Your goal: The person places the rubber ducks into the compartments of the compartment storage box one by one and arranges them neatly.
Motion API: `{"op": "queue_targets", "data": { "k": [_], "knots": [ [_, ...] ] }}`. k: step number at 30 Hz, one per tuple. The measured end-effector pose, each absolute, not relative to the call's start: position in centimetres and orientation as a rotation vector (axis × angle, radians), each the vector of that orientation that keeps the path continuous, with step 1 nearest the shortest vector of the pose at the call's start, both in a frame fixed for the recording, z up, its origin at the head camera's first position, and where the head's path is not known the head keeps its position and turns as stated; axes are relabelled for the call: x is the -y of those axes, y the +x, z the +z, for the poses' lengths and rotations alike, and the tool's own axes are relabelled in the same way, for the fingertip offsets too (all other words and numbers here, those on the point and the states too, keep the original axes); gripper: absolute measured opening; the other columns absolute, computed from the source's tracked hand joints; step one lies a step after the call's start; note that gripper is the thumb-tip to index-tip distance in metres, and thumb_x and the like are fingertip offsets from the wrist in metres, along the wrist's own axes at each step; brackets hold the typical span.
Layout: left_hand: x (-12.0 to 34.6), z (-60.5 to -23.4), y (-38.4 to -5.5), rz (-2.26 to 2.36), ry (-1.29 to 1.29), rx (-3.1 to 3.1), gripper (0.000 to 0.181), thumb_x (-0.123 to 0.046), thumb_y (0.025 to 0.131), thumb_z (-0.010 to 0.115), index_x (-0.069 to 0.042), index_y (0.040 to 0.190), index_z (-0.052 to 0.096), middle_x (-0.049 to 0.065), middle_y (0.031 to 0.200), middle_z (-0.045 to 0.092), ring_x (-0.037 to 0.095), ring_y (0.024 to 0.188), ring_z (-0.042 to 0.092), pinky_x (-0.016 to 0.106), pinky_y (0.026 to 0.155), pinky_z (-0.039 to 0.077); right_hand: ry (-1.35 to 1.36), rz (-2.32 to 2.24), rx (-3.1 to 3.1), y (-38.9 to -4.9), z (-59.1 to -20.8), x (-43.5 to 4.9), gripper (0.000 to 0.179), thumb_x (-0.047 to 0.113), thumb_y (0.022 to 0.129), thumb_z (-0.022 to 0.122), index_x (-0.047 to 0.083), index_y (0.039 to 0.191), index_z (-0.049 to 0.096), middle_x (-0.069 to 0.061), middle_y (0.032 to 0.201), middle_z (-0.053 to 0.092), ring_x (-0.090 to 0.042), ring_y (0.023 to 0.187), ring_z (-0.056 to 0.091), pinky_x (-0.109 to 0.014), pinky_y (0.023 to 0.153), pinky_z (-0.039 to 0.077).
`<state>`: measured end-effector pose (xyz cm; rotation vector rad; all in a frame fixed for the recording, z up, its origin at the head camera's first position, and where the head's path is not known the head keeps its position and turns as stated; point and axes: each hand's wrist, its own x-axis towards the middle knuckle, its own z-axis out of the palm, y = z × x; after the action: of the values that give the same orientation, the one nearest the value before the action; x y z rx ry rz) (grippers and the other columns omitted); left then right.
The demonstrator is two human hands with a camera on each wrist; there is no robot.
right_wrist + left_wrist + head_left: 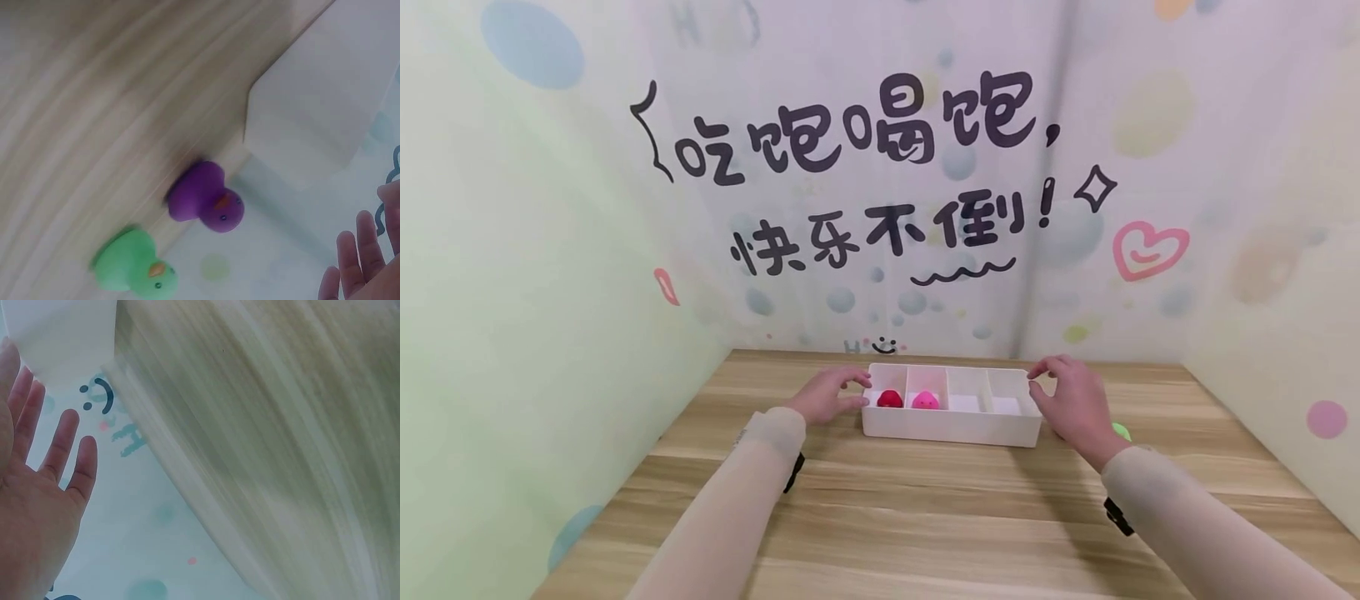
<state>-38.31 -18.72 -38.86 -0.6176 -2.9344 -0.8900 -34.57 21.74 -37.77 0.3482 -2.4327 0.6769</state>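
A white box [951,427] with several compartments stands on the wooden table. Its leftmost compartment holds a red toy [891,400], and a pink toy [926,401] with a small face sits in the one beside it. My left hand [823,397] is at the box's left end, fingertips right at the wall, fingers mostly straight in the left wrist view. At the far right corner is my right hand [1075,404], thumb and forefinger apart near the rim, fingers relaxed. A purple rubber duck [199,192] and a green rubber duck [132,262] sit off the box's right end; the right hand hides the purple one in the head view.
The wooden tabletop [925,517] runs back to a printed wall sheet [880,308] with dark lettering and coloured dots. Pale side panels [550,275] flank the table. A black wrist strap [1118,516] shows under the right sleeve.
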Motion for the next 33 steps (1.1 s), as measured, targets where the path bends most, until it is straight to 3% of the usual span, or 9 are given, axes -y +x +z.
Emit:
{"op": "queue_targets", "data": {
  "k": [19,33],
  "knots": [
    [18.9,-39.1,-38.5,-0.914,-0.613,2.942,0.034,-0.026,0.098,0.074,-0.016,0.130,0.068,0.004,0.152,0.057,0.039,0.135,0.052,0.054,0.114,0.044,0.323,0.717,2.400,-33.7,-39.9,-25.1,0.005,0.007,0.089,0.071,0.010,0.093,0.071,-0.017,0.102,0.071,-0.035,0.096,0.062,-0.062,0.084,0.038],
    [19.0,-39.0,-38.8,-0.914,-0.610,2.951,0.034,-0.028,0.097,0.074,-0.018,0.129,0.068,0.003,0.154,0.055,0.036,0.134,0.052,0.052,0.113,0.045,0.323,0.692,2.480,-32.2,-40.3,-28.2,0.015,0.013,0.090,0.075,0.007,0.103,0.071,-0.022,0.111,0.070,-0.040,0.104,0.062,-0.067,0.087,0.035]
  ]
}}
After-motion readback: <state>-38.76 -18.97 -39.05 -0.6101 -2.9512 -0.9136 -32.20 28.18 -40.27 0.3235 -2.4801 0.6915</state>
